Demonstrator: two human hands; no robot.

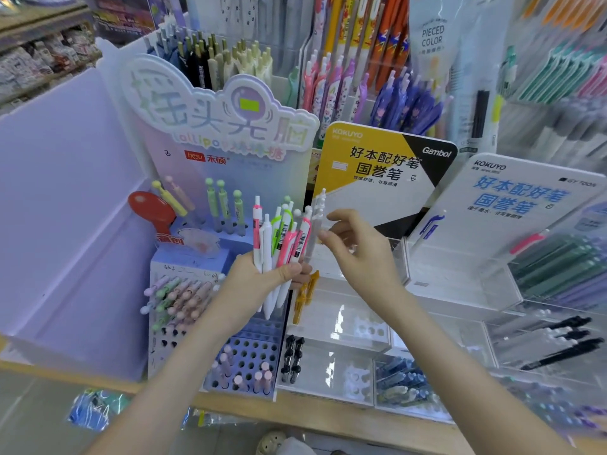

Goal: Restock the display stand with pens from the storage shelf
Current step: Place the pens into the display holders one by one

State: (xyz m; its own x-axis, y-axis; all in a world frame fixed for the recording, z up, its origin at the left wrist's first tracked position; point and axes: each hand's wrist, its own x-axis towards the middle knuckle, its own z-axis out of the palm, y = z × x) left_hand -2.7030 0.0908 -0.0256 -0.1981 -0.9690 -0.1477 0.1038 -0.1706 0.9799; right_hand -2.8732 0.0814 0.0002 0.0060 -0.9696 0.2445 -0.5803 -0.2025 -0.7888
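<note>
1. At the centre of the view, the left hand (262,279) grips a bunch of pens (282,238) low on their barrels, fingers and thumb curled round them; the pens fan upward, white-bodied with pink or green clips and barcode stickers.
2. Just right of the bunch, the right hand (359,249) is raised with thumb and forefinger curved toward a pale pen (317,218) at the bunch's outer edge; the fingertips (323,236) reach it, but blur keeps me from telling whether they pinch it or only touch it.
3. Behind and left of the hands stands the lavender display stand (210,182) with its cloud-shaped header; a few ball-topped pastel pens (223,205) stand upright in its upper tier beside a red spoon-shaped ornament (151,206).
4. Lower on the stand, more pastel pens (177,297) lie heaped in a slanted tier; at its foot a perforated tray (251,343) holds some pink pens upright, most holes unfilled.
5. To the right, a yellow-and-black sign (377,178) and a white sign (512,205) rise behind clear acrylic compartments (331,323); yellow pens (303,297) and black-tipped pens (292,356) sit in the nearest ones.
6. Along the bottom runs the wooden counter edge (328,418), on which all the displays rest.
</note>
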